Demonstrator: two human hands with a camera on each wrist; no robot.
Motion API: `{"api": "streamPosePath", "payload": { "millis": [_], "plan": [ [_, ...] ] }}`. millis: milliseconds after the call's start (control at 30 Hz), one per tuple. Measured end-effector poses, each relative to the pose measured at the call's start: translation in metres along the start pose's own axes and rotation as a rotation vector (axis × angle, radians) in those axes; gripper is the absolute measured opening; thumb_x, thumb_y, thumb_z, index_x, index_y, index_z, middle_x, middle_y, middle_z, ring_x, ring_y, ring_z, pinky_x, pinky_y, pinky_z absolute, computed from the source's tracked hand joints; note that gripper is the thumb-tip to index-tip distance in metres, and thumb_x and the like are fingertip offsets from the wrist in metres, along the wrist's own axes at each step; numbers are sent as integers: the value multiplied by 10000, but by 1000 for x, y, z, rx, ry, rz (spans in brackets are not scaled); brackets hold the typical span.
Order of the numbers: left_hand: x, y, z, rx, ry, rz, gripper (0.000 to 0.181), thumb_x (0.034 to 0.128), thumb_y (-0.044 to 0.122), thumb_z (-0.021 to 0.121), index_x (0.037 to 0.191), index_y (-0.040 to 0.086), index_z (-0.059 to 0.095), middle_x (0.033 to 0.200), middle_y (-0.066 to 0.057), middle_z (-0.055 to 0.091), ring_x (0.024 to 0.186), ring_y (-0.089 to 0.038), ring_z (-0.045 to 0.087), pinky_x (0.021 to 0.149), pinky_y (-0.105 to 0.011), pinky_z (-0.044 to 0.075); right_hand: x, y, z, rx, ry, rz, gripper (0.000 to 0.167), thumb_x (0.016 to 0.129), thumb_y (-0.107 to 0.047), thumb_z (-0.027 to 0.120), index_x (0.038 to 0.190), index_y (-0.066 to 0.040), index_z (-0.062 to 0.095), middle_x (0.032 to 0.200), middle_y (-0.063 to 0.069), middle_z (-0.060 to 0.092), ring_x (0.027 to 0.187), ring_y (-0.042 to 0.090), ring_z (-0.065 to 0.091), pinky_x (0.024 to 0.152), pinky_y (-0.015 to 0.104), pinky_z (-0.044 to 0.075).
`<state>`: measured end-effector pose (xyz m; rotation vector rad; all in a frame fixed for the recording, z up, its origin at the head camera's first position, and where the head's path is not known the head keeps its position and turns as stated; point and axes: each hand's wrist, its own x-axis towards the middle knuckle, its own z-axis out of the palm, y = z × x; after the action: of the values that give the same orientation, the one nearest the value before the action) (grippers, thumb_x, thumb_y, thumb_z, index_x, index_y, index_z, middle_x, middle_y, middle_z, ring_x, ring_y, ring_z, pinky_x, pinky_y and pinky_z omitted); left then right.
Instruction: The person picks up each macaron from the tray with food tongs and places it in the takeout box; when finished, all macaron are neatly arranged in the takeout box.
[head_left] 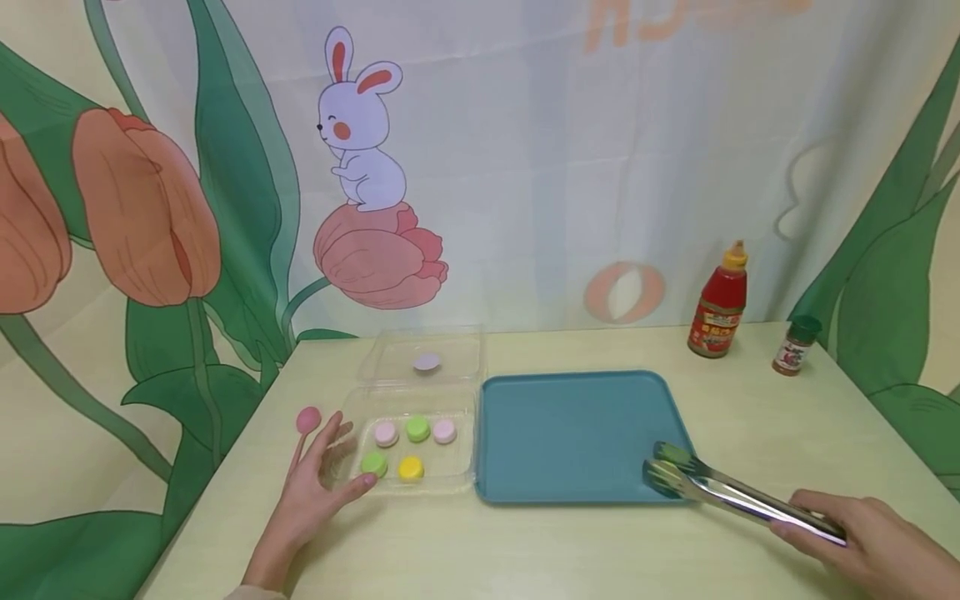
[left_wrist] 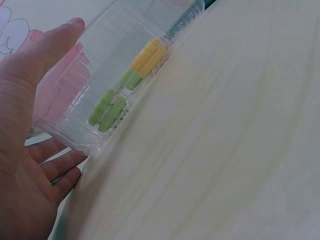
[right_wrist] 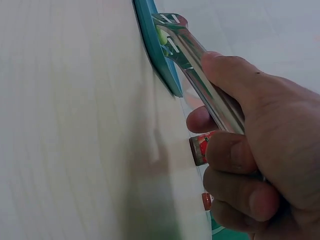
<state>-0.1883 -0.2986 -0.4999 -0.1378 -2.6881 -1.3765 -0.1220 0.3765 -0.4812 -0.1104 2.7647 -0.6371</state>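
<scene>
A clear plastic box (head_left: 420,486) lies with its lid (head_left: 457,354) folded back. Inside it are several small macarons: pink (head_left: 445,431), green (head_left: 417,428) and yellow (head_left: 411,468). My left hand (head_left: 311,487) is spread around the box's left end, thumb over the front left corner; whether it touches is unclear. My right hand (head_left: 862,533) grips metal tongs (head_left: 757,500) by the handle end. Their tips are over the right front corner of a blue tray (head_left: 570,442). In the right wrist view, something light green (right_wrist: 161,36) shows between the tips, partly hidden.
Left of the box lies a pink spoon-shaped utensil (head_left: 307,421). A red sauce bottle (head_left: 718,308) with a yellow cap and a small green-lidded jar (head_left: 797,346) stand at the back right. A printed curtain (head_left: 525,167) hangs behind the table (head_left: 585,550).
</scene>
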Motion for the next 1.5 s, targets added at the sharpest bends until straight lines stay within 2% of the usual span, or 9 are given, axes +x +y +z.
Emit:
{"api": "streamPosePath", "payload": {
  "millis": [267, 433, 667, 833, 933, 1033, 1300, 1500],
  "plan": [
    [1, -1, 1, 7, 0, -6, 1147, 913, 360, 948, 1784, 154, 230, 1745, -159, 452, 1592, -411, 465, 1299, -790, 158, 4, 0, 0, 24, 17, -22, 303, 1125, -464, 654, 1131, -170, 728, 856, -55, 561, 761, 119, 507, 624, 305, 388],
    [1, -1, 1, 8, -3, -13, 1152, 914, 368, 947, 1785, 157, 223, 1749, -158, 444, 1601, -412, 451, 1304, -781, 168, 7, -11, -8, 25, 75, -66, 319, 1135, -478, 634, 1139, -174, 729, 831, -52, 534, 741, 89, 480, 624, 287, 368],
    [1, -2, 0, 15, -4, -16, 1156, 915, 380, 945, 1788, 168, 217, 1752, -152, 442, 1598, -407, 456, 1303, -781, 171, 17, -42, -16, 39, 241, -267, 198, 1108, -406, 710, 992, -250, 675, 723, -129, 486, 634, 24, 431, 568, 246, 361],
    [1, -3, 0, 13, -5, -16, 1162, 910, 381, 950, 1789, 177, 218, 1750, -147, 447, 1598, -402, 460, 1302, -780, 178, 32, -74, -24, 84, 263, -407, 128, 1101, -361, 729, 1013, -295, 662, 702, -170, 466, 608, 11, 425, 539, 237, 366],
    [1, -3, 0, 6, -4, -13, 1163, 907, 378, 953, 1788, 177, 222, 1748, -145, 451, 1597, -398, 462, 1302, -784, 167, 43, -94, -26, 108, 244, -481, 109, 1104, -348, 724, 1040, -286, 662, 711, -179, 480, 606, 2, 432, 538, 232, 374],
    [1, -4, 0, 3, -2, -15, 1162, 905, 381, 955, 1787, 179, 226, 1747, -142, 453, 1597, -398, 462, 1302, -785, 165, 53, -113, -26, 130, 197, -516, 127, 1109, -371, 713, 1063, -258, 679, 717, -166, 513, 602, 9, 457, 539, 233, 400],
    [1, -5, 0, 8, 3, -4, 1161, 903, 393, 955, 1786, 177, 233, 1741, -143, 462, 1593, -398, 467, 1309, -765, 184, 83, -158, -5, 133, 118, -592, 205, 1117, -476, 671, 1062, -281, 699, 757, -154, 609, 599, 21, 476, 553, 241, 421],
    [1, -4, 1, 1, 2, -3, 1155, 903, 372, 957, 1782, 161, 239, 1740, -150, 461, 1591, -404, 468, 1309, -768, 178, 105, -186, 10, 114, 82, -674, 254, 1117, -518, 653, 1022, -286, 700, 755, -155, 612, 579, 2, 459, 540, 230, 391]
  ]
}}
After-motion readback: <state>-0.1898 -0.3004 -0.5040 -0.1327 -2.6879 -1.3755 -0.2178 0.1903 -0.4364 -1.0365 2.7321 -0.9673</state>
